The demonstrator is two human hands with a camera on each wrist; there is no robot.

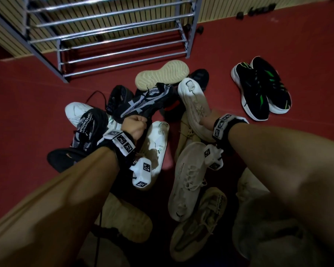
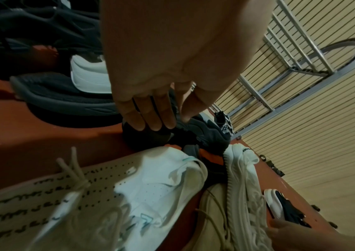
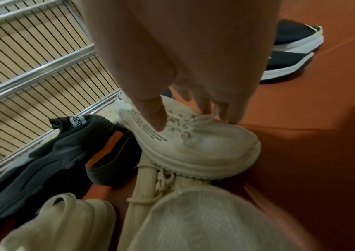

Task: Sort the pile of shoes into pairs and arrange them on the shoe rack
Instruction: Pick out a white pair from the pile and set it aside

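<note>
Black-and-white patterned sneaker [image 1: 143, 101] sits on top of the shoe pile [image 1: 156, 143], and the person's left hand [image 1: 136, 125] has its grip closed around the heel end, fingers [image 2: 148, 117] wrapped on the dark fabric. Over on the other side, the right hand [image 3: 185, 84] has a cream sneaker [image 1: 196, 105] by the laces area, thumb on one side and fingers [image 3: 225, 108] hooked into the top, so that grip is holding the shoe too, toe pointing back at the person. Rest of the pile is a jumble on the red floor [image 1: 23, 116]: white trainers, beige knit ones, a pale sole [image 1: 162, 74] flipped up. One black pair with green accents [image 1: 262, 87] is already set side by side, off to the right and well apart from the heap. Metal shoe rack [image 1: 108, 33] stands behind the pile against the slatted wall [image 1: 239, 6], bars bare.
</note>
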